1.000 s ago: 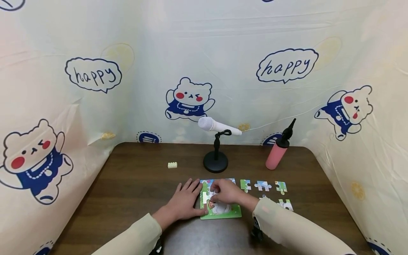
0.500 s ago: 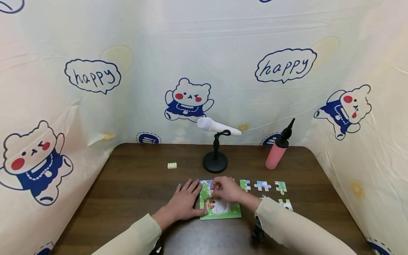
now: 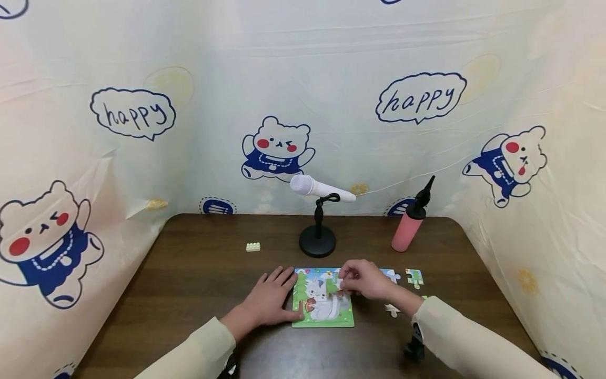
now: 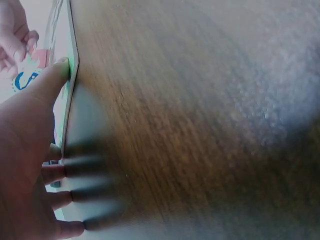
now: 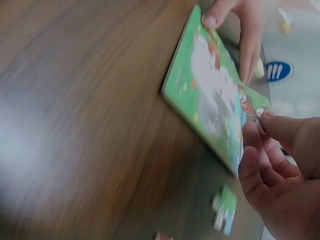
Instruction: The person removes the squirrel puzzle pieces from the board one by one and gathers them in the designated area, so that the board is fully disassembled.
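A square jigsaw puzzle board [image 3: 342, 320] with a white cartoon cat on green lies on the table. My left hand [image 3: 269, 301] rests beside it, fingers spread, and the thumb touches the board's left edge, as the left wrist view confirms. Above the board's right side, my right hand [image 3: 368, 280] pinches a jigsaw piece [image 5: 248, 103] between thumb and finger. That piece looks green with reddish brown and is tilted; the fingertips cover part of it. Loose puzzle pieces [image 3: 414, 277] lie to the right, some partly hidden by the right hand and forearm.
Behind the board stands a white microphone [image 3: 326, 189] on a black round-based stand [image 3: 317, 242]. A pink hand pump [image 3: 407, 231] with a black nozzle is at the back right. One pale toy brick [image 3: 253, 247] lies at the back left. A printed cloth hangs around the table.
My right hand has shifted right from over the board's middle, uncovering more of the cat picture. A green piece now shows at its fingertips. The left hand keeps its place by the board.
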A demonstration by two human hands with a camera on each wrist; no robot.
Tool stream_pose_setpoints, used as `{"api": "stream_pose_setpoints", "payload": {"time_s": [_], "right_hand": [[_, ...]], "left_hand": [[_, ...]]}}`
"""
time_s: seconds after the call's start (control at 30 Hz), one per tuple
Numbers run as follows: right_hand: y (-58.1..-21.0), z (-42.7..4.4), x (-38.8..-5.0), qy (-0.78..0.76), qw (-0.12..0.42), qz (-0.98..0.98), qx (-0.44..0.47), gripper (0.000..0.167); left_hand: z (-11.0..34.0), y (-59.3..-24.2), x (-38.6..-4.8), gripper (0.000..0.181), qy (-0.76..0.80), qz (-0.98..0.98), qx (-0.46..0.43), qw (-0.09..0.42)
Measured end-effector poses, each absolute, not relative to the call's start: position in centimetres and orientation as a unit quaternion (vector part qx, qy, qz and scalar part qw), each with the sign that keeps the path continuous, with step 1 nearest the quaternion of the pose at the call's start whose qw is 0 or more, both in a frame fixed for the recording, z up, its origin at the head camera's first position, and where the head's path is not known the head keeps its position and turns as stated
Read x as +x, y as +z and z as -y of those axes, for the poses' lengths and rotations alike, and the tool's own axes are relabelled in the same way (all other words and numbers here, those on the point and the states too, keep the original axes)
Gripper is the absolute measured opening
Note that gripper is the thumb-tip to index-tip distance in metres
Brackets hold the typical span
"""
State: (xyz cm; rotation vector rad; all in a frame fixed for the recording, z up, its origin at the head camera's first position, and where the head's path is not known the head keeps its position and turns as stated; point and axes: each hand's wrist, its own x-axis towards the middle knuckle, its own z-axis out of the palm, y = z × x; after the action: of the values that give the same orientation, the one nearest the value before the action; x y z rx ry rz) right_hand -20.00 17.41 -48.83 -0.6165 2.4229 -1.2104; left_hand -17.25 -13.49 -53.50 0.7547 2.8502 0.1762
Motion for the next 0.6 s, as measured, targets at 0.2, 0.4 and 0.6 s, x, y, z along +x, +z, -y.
{"api": "stream_pose_setpoints", "payload": {"time_s": [0.2,0.4,0.6], "right_hand": [[-48.9,-20.8,-19.6,-0.422,0.177,-0.865,-0.207,0.011],[-49.5,-22.7,-19.3,-0.398,0.166,-0.876,-0.216,0.008],[-50.5,-23.5,-19.3,-0.36,0.167,-0.896,-0.199,0.006]], "left_hand": [[13.6,-53.5,-17.2,0.11,0.06,-0.961,0.254,0.092],[13.6,-53.4,-17.2,0.109,0.06,-0.961,0.255,0.088],[13.6,-53.2,-17.1,0.109,0.06,-0.962,0.253,0.088]]}}
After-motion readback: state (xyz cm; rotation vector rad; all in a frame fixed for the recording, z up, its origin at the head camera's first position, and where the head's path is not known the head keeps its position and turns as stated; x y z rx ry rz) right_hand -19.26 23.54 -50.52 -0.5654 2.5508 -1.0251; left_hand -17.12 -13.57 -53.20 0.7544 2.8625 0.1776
